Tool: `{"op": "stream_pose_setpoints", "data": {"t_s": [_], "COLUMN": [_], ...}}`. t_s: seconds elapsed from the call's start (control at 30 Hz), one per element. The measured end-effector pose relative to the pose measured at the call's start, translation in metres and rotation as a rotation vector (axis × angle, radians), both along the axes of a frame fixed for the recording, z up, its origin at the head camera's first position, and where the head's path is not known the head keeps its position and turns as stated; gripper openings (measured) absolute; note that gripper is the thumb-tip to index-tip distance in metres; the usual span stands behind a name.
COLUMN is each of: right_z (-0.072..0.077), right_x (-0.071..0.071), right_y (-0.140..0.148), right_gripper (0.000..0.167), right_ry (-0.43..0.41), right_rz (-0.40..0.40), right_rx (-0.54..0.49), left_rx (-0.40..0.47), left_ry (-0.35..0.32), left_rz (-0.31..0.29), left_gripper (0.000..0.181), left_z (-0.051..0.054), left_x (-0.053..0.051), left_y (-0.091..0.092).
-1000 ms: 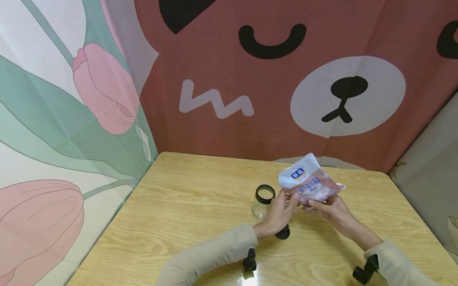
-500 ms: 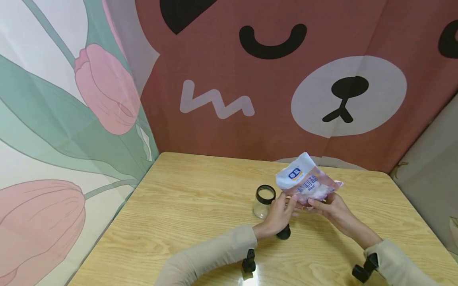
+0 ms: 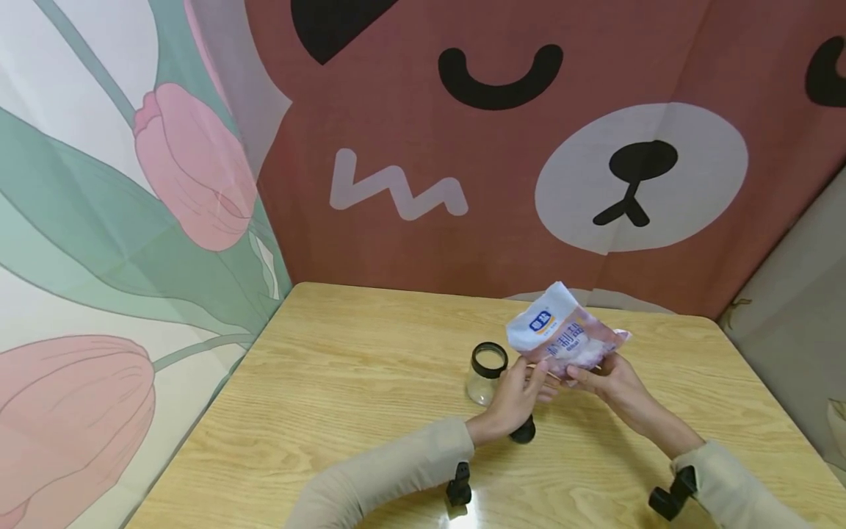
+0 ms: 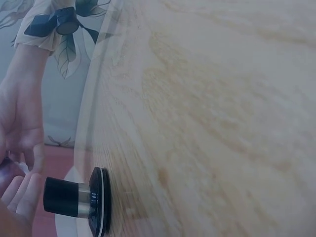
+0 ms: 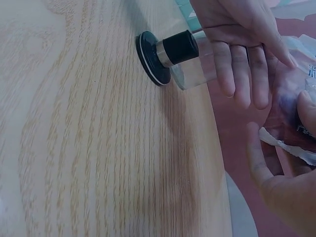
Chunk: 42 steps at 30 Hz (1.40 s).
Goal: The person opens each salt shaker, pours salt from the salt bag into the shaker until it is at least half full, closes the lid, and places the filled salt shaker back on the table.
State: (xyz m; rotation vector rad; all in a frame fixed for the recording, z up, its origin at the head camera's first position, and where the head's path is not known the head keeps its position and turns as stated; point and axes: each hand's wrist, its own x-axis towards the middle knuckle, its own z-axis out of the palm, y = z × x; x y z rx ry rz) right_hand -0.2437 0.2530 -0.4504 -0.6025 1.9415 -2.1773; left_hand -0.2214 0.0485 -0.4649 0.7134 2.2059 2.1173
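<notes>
A white and pink printed bag of salt [image 3: 570,339] is held tilted above the table. My left hand [image 3: 514,400] pinches its lower left edge with the thumb; its other fingers stretch out straight under the bag. At the lower right my right hand [image 3: 621,393] grips the bag, thumb in front and fingers behind. A clear glass jar [image 3: 479,389] with a black rim stands uncovered just left of my left hand. Near that wrist a black lid [image 5: 177,49] with a tall knob and metal band rests on the table, partly covered by my hand in the head view.
The wooden table [image 3: 344,367] reaches back to a wall cloth [image 3: 396,250] with a bear pattern. A tulip-print cloth [image 3: 218,294] hangs at the left and a plain grey cloth [image 3: 793,294] at the right. Both wrists carry black cameras [image 3: 459,485].
The bag has shifted slightly left and tilted a little more to the left. Both hands keep their hold; the jar and lid have not moved.
</notes>
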Motion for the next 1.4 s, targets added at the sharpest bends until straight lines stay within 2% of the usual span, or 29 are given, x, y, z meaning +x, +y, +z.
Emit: {"op": "stream_pose_setpoints", "data": {"t_s": [0.2,0.53,0.83,1.13,1.4], "right_z": [0.0009,0.0035,0.0042,0.0063,0.006], "right_x": [-0.0013,-0.0006,-0.0017,-0.0017,-0.0041], "right_y": [-0.0025,-0.0053,-0.0044,-0.0059,-0.0057], "right_gripper": [0.028,0.031,0.028,0.031,0.031], "right_ry": [-0.001,-0.033,0.001,0.041,0.092], "right_rz": [-0.015,-0.079,-0.073,-0.09,-0.08], "right_rx": [0.011,0.093,0.131,0.179,0.169], "left_rx": [0.007,0.001,-0.007,-0.037,-0.049], "left_ry": [-0.002,-0.018,-0.024,-0.015,0.022], "left_rz": [-0.009,-0.017,-0.025,-0.005,-0.002], "left_gripper": [0.033,0.035,0.037,0.039,0.038], "left_z": [-0.0014,-0.0019,-0.0025,-0.0054,-0.0062], "left_x": [-0.0012,0.0,0.0006,0.0006,0.0004], "left_y": [-0.0013,-0.0017,-0.0016,-0.002,-0.0023]}}
